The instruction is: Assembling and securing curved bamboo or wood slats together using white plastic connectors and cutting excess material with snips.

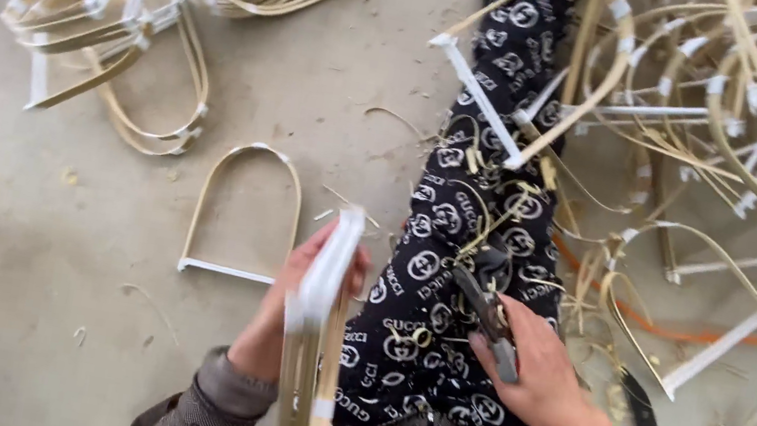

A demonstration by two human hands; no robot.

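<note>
Bamboo arches (697, 122) crowd beside right hand (541, 371) gripping pliers (489, 317).

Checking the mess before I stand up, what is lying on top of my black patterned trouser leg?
Thin curled bamboo shavings lie on the trouser leg, and your right hand rests there holding a dark cutting tool. A bent bamboo frame crosses the far end. Anything beneath the hand is hidden.

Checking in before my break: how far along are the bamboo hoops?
Done: a single arched bamboo hoop with white base lies apart, stacks behind it. In hand: left hand holds a white-wrapped hoop, right hand grips a dark cutter. Left: tangled pile.
</note>
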